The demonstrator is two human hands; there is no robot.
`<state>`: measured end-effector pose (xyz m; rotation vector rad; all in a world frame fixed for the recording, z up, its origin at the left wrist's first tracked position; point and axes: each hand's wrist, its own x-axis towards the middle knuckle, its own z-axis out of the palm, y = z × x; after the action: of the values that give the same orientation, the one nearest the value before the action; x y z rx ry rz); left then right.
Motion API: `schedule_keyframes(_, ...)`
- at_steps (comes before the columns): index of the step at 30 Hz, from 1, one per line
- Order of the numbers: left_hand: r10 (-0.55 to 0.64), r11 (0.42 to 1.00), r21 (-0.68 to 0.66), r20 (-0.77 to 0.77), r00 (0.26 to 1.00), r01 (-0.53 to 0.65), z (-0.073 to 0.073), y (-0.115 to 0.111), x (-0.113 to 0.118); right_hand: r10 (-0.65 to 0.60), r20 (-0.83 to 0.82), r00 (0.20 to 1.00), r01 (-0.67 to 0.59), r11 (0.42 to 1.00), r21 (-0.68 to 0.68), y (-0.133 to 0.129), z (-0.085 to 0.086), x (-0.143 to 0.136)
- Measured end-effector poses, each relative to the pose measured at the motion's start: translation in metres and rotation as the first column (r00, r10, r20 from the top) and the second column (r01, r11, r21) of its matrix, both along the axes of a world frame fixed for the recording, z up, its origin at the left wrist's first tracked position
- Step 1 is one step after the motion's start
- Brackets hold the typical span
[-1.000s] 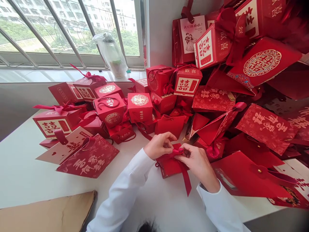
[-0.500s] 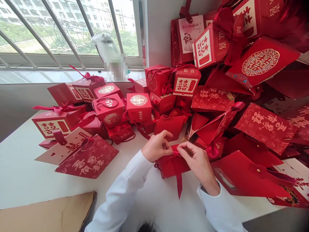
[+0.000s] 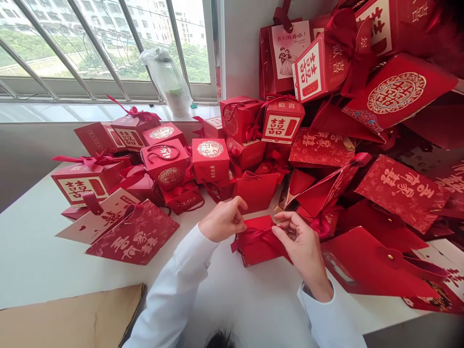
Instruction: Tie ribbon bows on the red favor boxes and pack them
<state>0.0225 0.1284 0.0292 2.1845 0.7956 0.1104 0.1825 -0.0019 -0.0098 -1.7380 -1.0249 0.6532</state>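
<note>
A small red gift box (image 3: pixel 258 255) lies on the white table in front of me, with a red ribbon (image 3: pixel 261 236) tied across its top. On the left of the box, my left hand (image 3: pixel 224 220) pinches one side of the ribbon between thumb and fingertips. My right hand (image 3: pixel 299 244) pinches the ribbon's other side at the right, thumb against index finger. Between the two hands the ribbon is drawn out sideways, bunched at a knot in the middle. Just behind the box stands a plain red bag (image 3: pixel 256 191).
Many red boxes (image 3: pixel 210 159) and bags (image 3: pixel 402 191) with gold or white characters crowd the back and right. Two bags (image 3: pixel 134 234) lean at the left. A cardboard sheet (image 3: pixel 72 316) lies front left. A plastic-wrapped cup (image 3: pixel 176 94) stands on the sill by the barred window.
My hands have moved apart, left hand leftward and right hand slightly to the right. The ribbon is now pulled wider, and its tail no longer hangs down the box's front.
</note>
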Motion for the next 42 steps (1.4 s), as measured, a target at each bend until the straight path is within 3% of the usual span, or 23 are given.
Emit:
schedule_keyframes(8, -0.054, 0.998, 0.01, -0.106, 0.993, 0.056, 0.008, 0.004, -0.011, -0.027, -0.017, 0.999, 0.027, 1.0, -0.002, -0.003, -0.006, 0.007)
schedule_keyframes(12, -0.011, 0.988, 0.156, 0.043, 0.999, 0.004, 0.01, -0.004, 0.002, -0.024, 0.014, 1.0, 0.024, 1.0, -0.001, -0.001, -0.003, 0.005)
schedule_keyframes(16, -0.036, 0.98, 0.197, 0.137, 0.99, 0.008, 0.0, -0.015, 0.022, 0.002, 0.012, 1.0, -0.002, 0.999, 0.036, 0.001, -0.003, 0.004)
schedule_keyframes(21, -0.049, 0.98, 0.195, 0.045, 0.998, 0.039, -0.012, -0.023, 0.033, 0.003, -0.005, 1.0, -0.002, 0.996, 0.088, 0.004, -0.004, 0.004)
schedule_keyframes(33, 0.053, 0.987, 0.153, -0.069, 0.996, -0.042, -0.014, -0.024, 0.033, -0.043, -0.169, 0.985, 0.076, 0.977, 0.198, 0.012, -0.017, 0.006)
schedule_keyframes(42, 0.065, 0.985, 0.168, -0.099, 0.993, -0.048, -0.015, -0.026, 0.034, -0.055, -0.155, 0.986, 0.088, 0.973, 0.215, 0.017, -0.018, 0.004)
